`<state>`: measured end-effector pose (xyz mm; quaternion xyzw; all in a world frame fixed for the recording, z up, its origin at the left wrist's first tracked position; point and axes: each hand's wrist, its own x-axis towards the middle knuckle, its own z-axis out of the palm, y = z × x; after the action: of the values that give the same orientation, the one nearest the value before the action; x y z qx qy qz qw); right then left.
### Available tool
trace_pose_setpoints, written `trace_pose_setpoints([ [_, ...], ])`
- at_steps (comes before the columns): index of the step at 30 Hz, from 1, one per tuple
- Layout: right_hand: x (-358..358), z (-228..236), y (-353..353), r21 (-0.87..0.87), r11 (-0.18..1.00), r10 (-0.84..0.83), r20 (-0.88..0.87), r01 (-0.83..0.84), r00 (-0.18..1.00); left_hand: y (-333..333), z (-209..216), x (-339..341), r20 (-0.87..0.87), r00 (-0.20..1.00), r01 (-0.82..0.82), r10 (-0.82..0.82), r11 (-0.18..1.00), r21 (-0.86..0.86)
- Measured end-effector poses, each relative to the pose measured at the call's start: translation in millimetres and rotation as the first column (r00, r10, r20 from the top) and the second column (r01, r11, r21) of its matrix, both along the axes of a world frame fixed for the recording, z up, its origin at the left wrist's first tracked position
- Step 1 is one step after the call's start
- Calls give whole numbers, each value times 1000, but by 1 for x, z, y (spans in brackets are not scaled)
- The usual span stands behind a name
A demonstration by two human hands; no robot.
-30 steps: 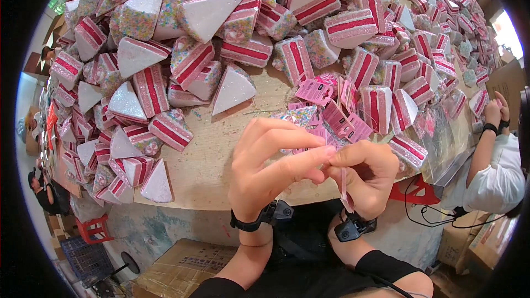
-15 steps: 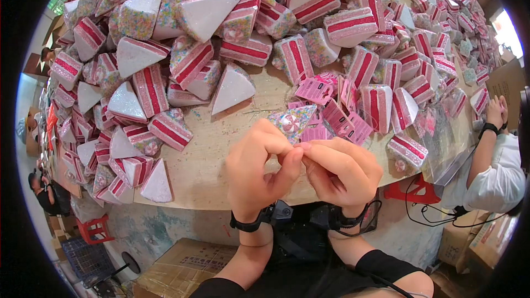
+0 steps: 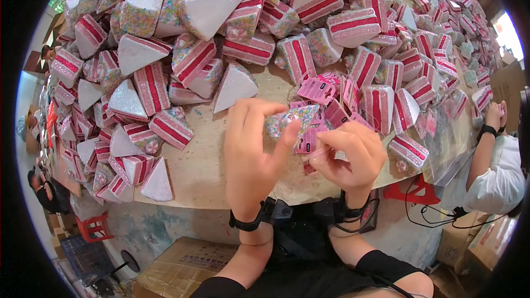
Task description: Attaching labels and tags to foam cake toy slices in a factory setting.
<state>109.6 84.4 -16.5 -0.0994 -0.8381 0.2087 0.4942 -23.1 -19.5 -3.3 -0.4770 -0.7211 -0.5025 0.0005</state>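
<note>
My left hand (image 3: 249, 157) is raised over the front of the table, its thumb and fingers apart with nothing gripped. Just beyond its fingertips lies a decorative cake slice (image 3: 305, 115) with coloured sprinkles and a swirl candy, partly covered by the hand. To its right, my right hand (image 3: 353, 154) has its thumb and fingertips pinched together; whatever is between them is too small to make out. Behind both hands a small heap of pink printed tags (image 3: 316, 90) sits on the table, partly hidden by the slice and the right hand.
Pink and white cake slices (image 3: 152, 88) are piled high along the left, back and right of the wooden table (image 3: 193, 179). Clear plastic (image 3: 444, 157) hangs at its right edge. A co-worker (image 3: 494, 171) stands at the right. Below are a cardboard box (image 3: 187, 265) and red stools (image 3: 95, 226).
My hands were together at the fingertips and have drawn apart. The left has opened and moved up toward the sprinkled slice; the right has shifted slightly right, still pinched.
</note>
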Motion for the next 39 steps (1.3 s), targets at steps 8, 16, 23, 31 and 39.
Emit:
trace_pose_setpoints([
  [8,-5,2,6,-81,995,69,92,-62,993,-7,-22,-4,-81,988,90,-134,908,-410],
  [16,-4,1,10,-99,989,110,31,-106,993,-1,-6,-2,8,987,160,-163,962,-221],
  [23,-4,1,10,-104,989,112,32,-108,993,0,-7,0,0,989,147,-150,972,-183],
  [31,-4,5,4,5,999,31,137,-32,990,-2,-8,-3,-124,983,110,-134,978,-179],
  [39,12,15,-9,12,999,-46,415,46,909,-2,-5,-3,-137,989,22,-53,975,-219],
])
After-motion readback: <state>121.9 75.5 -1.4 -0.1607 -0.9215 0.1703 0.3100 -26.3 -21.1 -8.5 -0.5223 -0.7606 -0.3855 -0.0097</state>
